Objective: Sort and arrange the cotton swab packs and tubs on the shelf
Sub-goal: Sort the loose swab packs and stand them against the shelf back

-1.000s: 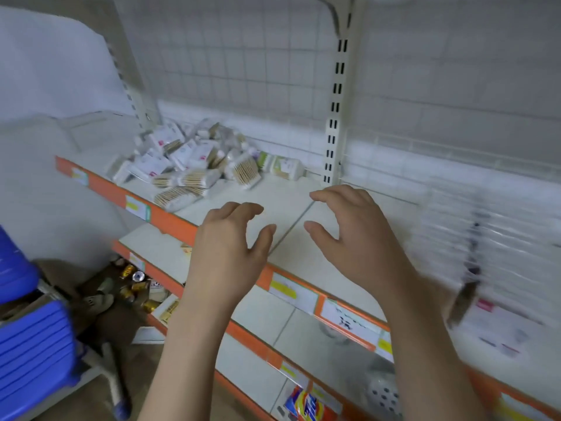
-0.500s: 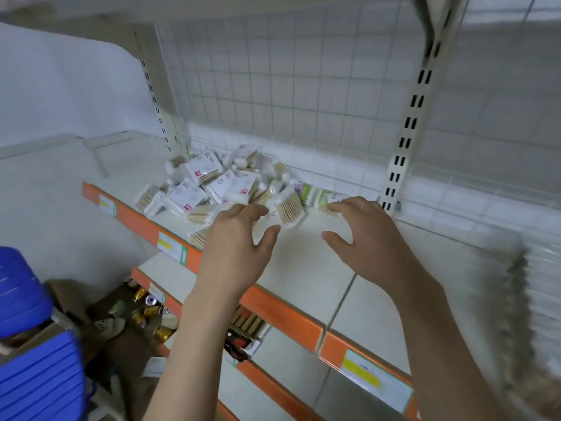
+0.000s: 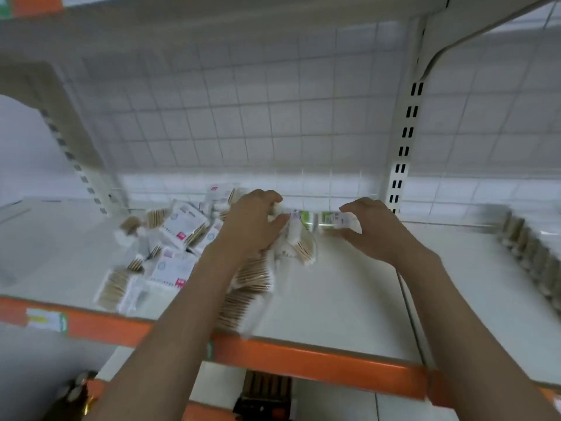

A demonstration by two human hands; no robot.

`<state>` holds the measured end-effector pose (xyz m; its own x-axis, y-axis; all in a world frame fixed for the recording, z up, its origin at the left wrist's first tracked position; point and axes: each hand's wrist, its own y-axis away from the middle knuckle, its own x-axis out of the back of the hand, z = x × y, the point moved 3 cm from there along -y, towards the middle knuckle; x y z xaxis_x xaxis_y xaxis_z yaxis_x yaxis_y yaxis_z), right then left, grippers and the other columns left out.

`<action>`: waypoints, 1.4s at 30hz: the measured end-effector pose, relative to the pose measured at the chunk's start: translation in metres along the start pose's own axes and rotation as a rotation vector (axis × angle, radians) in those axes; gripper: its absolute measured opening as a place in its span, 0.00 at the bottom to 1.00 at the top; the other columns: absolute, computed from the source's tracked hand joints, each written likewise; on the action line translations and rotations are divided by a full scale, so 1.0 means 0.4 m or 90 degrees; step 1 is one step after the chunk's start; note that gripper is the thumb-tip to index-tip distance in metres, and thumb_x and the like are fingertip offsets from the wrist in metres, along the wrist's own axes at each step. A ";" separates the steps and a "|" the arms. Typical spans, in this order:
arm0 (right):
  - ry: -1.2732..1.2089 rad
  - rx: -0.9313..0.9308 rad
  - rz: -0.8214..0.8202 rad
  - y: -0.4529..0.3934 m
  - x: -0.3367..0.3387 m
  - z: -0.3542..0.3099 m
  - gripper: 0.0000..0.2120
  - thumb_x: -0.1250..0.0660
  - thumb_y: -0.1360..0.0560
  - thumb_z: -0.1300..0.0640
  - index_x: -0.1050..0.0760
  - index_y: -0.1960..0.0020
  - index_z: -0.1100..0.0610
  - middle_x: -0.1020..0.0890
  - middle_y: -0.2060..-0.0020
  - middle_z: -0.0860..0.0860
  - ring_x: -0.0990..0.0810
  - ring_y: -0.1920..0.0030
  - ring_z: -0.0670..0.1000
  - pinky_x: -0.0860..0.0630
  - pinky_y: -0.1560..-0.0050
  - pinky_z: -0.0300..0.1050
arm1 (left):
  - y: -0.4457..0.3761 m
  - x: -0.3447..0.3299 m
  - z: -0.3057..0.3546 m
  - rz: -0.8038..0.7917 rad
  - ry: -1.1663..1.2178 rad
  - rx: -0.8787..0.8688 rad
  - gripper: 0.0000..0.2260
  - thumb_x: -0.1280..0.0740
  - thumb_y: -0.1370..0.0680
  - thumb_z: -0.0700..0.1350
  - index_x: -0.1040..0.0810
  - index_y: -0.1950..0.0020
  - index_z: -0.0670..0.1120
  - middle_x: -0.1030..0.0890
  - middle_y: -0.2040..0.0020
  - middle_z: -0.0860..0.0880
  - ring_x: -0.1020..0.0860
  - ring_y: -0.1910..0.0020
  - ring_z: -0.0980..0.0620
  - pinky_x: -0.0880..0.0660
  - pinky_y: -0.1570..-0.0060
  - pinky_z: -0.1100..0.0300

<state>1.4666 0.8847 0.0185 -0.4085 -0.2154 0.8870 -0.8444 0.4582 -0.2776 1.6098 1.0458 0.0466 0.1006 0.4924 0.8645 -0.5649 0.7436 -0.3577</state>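
A loose heap of cotton swab packs (image 3: 179, 226), clear bags with wooden sticks and white labels, lies on the left half of the white shelf (image 3: 334, 293). My left hand (image 3: 252, 226) reaches into the heap's right side, its fingers curled over a white pack (image 3: 293, 230). To its right, my right hand (image 3: 373, 232) curls its fingers and thumb round a small green-labelled tub (image 3: 329, 218) lying by the back grid. The picture is blurred by motion, so both grips are hard to judge.
An orange price rail (image 3: 303, 357) runs along the shelf's front edge. A slotted upright post (image 3: 406, 132) stands behind my right hand. A blurred row of goods (image 3: 531, 256) lines the far right. A dark box (image 3: 264, 390) sits on the lower shelf.
Both hands have moved forward from above the bare shelf to the heap. The left hand now lies on the packs and the right hand has closed round the tub. The view came closer.
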 end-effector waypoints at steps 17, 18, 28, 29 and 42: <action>0.125 -0.178 -0.155 -0.146 -0.119 0.097 0.38 0.32 0.28 0.43 0.45 0.26 0.56 0.34 0.32 0.57 0.37 0.31 0.59 0.42 0.30 0.56 | -0.313 -0.216 -0.085 -0.379 -0.118 -0.078 0.22 0.32 0.24 0.48 0.29 0.32 0.42 0.28 0.35 0.45 0.26 0.40 0.46 0.28 0.40 0.53; 0.128 -0.175 -0.148 -0.150 -0.124 0.100 0.39 0.32 0.29 0.43 0.45 0.26 0.56 0.34 0.32 0.57 0.37 0.31 0.58 0.44 0.29 0.58 | -0.318 -0.217 -0.091 -0.395 -0.117 -0.066 0.20 0.32 0.25 0.49 0.27 0.35 0.42 0.25 0.39 0.44 0.24 0.45 0.47 0.25 0.46 0.53; 0.064 -0.194 -0.086 -0.159 -0.163 0.117 0.32 0.33 0.29 0.53 0.41 0.29 0.57 0.28 0.39 0.56 0.31 0.38 0.57 0.32 0.38 0.52 | -0.331 -0.253 -0.096 -0.450 -0.167 -0.030 0.14 0.32 0.28 0.53 0.23 0.60 0.42 0.24 0.61 0.46 0.24 0.62 0.48 0.28 0.65 0.57; 0.058 -0.195 -0.082 -0.157 -0.163 0.117 0.32 0.32 0.29 0.53 0.41 0.29 0.57 0.28 0.39 0.56 0.31 0.38 0.57 0.31 0.39 0.52 | -0.332 -0.255 -0.097 -0.455 -0.157 -0.033 0.15 0.32 0.29 0.53 0.21 0.54 0.41 0.22 0.56 0.46 0.22 0.57 0.47 0.25 0.61 0.56; -0.005 -0.215 -0.059 -0.131 -0.164 0.117 0.30 0.29 0.31 0.56 0.38 0.33 0.57 0.27 0.41 0.56 0.28 0.43 0.54 0.29 0.48 0.44 | -0.321 -0.258 -0.102 -0.359 -0.085 -0.089 0.21 0.28 0.31 0.56 0.27 0.41 0.51 0.24 0.40 0.48 0.26 0.47 0.48 0.26 0.47 0.54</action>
<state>1.5214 0.8345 -0.0426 -0.3391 -0.2753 0.8995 -0.7165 0.6952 -0.0573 1.7053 0.9182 -0.0113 0.2449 -0.0507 0.9682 -0.3398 0.9308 0.1347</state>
